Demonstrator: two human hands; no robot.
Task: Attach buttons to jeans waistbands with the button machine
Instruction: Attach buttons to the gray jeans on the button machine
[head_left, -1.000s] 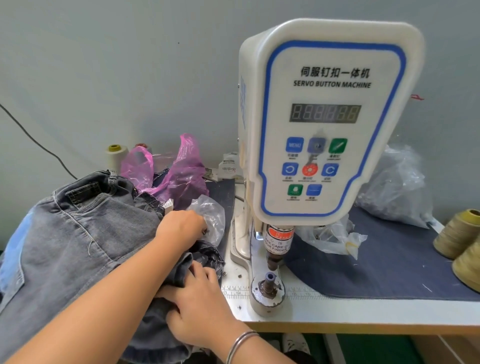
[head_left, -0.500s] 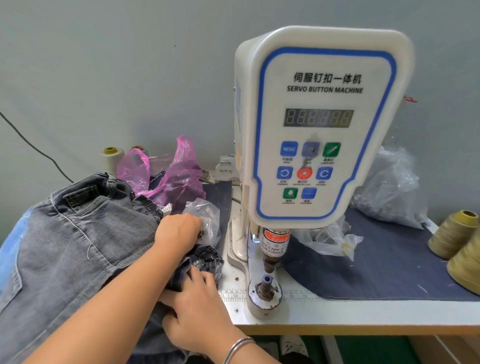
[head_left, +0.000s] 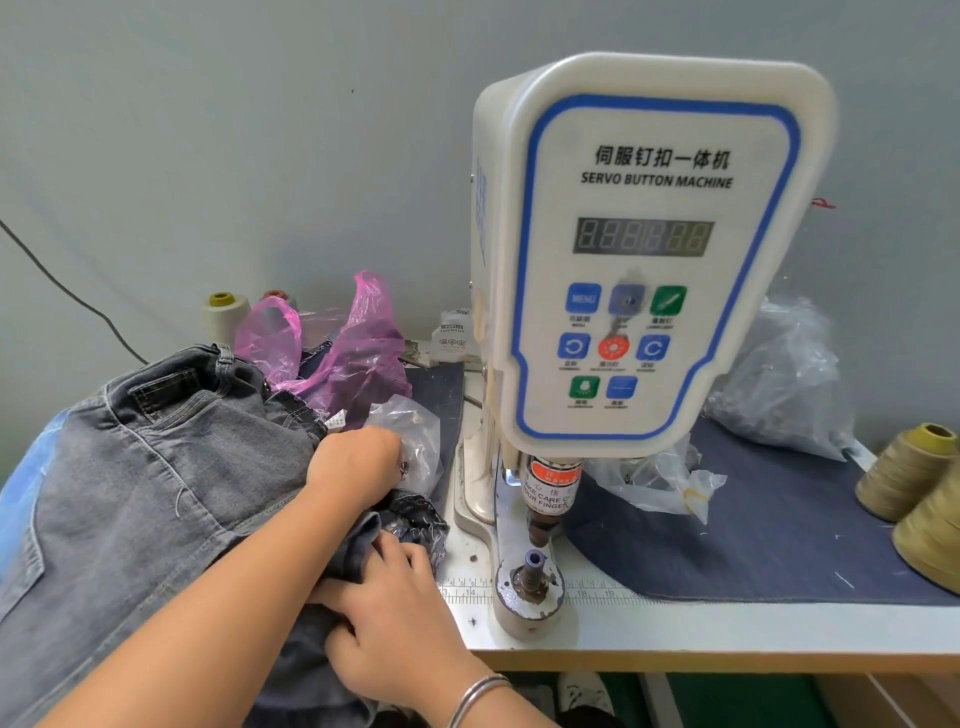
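Observation:
Grey jeans lie heaped on the left, with the dark waistband end bunched beside the servo button machine. My right hand grips that bunched fabric just left of the machine's lower die. My left hand reaches over the jeans, its fingers curled at the mouth of a clear bag of buttons. A small metal button shows at its fingertips. No fabric lies on the die or under the upper punch.
A pink plastic bag and thread cones stand behind the jeans. More clear bags lie on the dark denim mat to the right. Two olive thread cones stand at the right edge, and a ruler strip marks the table front.
The view has dipped slightly. My left hand stays at the clear bag with its fingers working inside, and my right hand keeps its grip on the jeans.

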